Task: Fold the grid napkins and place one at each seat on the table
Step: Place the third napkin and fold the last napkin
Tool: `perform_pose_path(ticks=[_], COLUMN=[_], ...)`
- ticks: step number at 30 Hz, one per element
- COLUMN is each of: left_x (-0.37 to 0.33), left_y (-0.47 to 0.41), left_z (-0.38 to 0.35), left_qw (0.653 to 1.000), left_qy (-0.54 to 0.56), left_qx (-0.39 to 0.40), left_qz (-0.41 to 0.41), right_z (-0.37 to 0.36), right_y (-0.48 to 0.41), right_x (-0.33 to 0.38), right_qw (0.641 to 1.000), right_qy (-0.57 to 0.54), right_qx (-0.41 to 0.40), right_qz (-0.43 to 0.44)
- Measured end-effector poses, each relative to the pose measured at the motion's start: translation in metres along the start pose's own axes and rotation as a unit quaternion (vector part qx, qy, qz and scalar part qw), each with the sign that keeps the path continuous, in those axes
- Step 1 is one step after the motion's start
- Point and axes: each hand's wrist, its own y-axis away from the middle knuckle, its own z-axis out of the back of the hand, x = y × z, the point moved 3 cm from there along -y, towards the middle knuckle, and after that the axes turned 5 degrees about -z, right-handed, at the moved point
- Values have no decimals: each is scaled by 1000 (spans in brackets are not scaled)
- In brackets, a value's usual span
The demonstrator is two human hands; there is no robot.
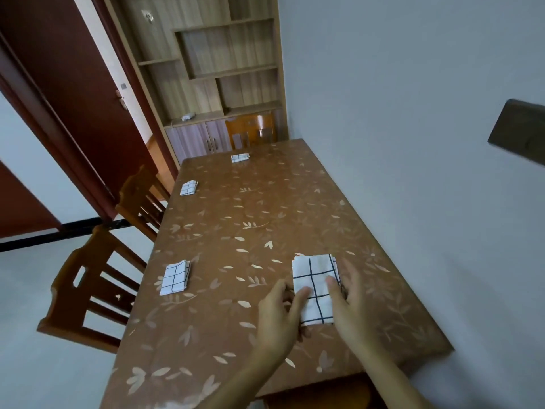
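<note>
A table (265, 219) with a brown leaf-patterned cover stands against a grey wall. Four folded grid napkins lie on it: near napkin (315, 278) at the near end, left napkin (174, 277) by the left edge, mid napkin (188, 188) further along that edge, far napkin (240, 158) at the far end. Left hand (278, 314) and right hand (348, 302) flank the near napkin, thumbs resting on top of it. Wooden chairs stand at the left side (94, 290) (141, 199) and far end (250, 129). Shelving (224, 63) and a red door (67, 93) lie beyond.

Napkins (314, 278) matt woven cloth; table (265, 219) covering glossy, smooth; chairs (88, 293) varnished wood.
</note>
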Motion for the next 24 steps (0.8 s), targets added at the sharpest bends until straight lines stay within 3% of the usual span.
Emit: perform_pose_path(ticks=[3,7,9,12,15,17,20,24], left_x=[18,56,78,111,145,166,200,234], left_y=[3,5,7,0,-13,-15,-7,-3], left_z=[-2,-8,-11,-6,8,12,7,-3], left_qw=[998,988,985,972,955,950,944,937], left_qy=[12,24,21,40,47,29,-20,-165], left_qx=[-62,-120,-98,-55,-60,-42,22,58], left_qz=[21,97,141,224,285,309,328,304], right_z=[-7,-22,-28,-30,-32,-33,-34,-42], right_y=[-1,0,-2,-16,-34,-46,-65,-86], right_x=[-13,-41,-63,-93,-118,-135,-154,-178], right_qw=[999,979,967,967,957,955,963,967], right_qy=[6,-26,-18,44,103,109,75,69], right_qx=[13,115,139,139,165,155,74,57], right_qz=[-40,-165,-211,-211,-217,-229,-249,-241])
